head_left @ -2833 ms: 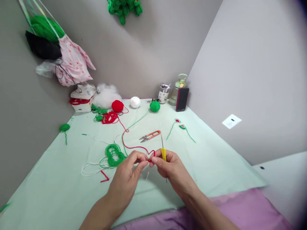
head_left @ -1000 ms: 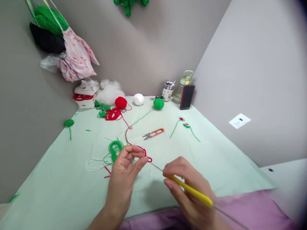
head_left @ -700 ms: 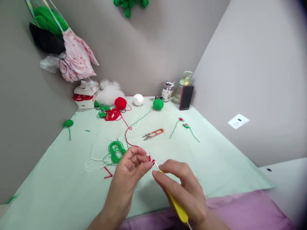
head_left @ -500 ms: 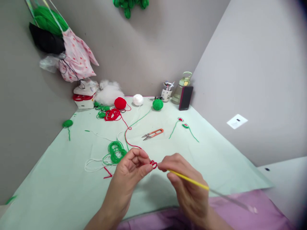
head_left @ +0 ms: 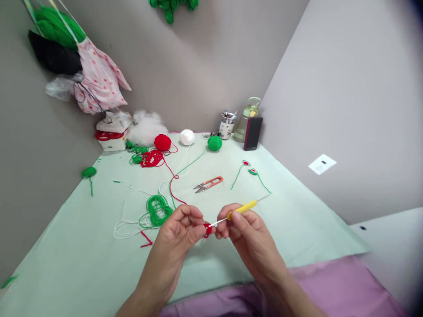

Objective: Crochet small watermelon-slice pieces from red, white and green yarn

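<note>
My left hand (head_left: 178,232) pinches a small loop of red yarn (head_left: 207,229) between thumb and forefinger, just above the pale green tabletop (head_left: 82,259). My right hand (head_left: 243,231) grips a yellow-handled crochet hook (head_left: 243,208), whose metal tip points left into the red loop. The red strand (head_left: 172,187) runs from my left hand back across the table to a red yarn ball (head_left: 162,142).
Orange thread snips (head_left: 207,184) lie beyond my hands. A green yarn coil (head_left: 157,209) and white strands sit to the left. White (head_left: 187,137) and green (head_left: 214,143) yarn balls, a jar (head_left: 226,127), a bottle and a phone (head_left: 252,133) stand at the back. Two small crocheted pieces (head_left: 249,168) lie on the right.
My right hand swung the hook round, from its handle trailing toward me to its handle pointing up and right, and came closer to my left hand. The tip now sits in the red loop.
</note>
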`<state>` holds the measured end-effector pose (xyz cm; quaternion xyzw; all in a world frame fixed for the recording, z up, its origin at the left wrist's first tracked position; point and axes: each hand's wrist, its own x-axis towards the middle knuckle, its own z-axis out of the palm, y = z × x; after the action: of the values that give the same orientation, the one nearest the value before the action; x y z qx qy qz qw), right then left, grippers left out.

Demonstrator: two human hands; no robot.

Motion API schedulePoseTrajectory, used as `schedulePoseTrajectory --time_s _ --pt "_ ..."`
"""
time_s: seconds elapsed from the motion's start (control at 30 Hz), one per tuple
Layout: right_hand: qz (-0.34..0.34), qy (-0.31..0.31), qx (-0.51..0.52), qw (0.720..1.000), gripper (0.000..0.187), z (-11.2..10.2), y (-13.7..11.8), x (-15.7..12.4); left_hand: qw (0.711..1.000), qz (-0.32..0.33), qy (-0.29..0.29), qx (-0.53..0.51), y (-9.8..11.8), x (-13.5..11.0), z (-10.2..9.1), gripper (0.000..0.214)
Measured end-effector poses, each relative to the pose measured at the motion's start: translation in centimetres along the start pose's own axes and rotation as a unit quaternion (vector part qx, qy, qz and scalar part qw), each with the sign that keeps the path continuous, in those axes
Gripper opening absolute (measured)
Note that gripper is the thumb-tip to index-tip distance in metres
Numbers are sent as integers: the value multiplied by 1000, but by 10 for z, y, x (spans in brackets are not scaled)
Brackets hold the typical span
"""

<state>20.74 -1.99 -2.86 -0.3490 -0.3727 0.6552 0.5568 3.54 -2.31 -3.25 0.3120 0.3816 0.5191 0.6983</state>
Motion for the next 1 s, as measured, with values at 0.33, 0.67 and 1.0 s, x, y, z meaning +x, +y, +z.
schedulePoseTrajectory --time_s 0.33,0.67,1.0 --pt "-7 -20 30 999 27 11 8 2 996 53 37 68 -4 0 3 35" --pt "39 -29 81 996 29 9 -2 6 983 70 16 171 -4 -4 -4 36" --pt "17 -64 48 997 33 4 -14 0 994 94 -47 43 12 1 8 51"
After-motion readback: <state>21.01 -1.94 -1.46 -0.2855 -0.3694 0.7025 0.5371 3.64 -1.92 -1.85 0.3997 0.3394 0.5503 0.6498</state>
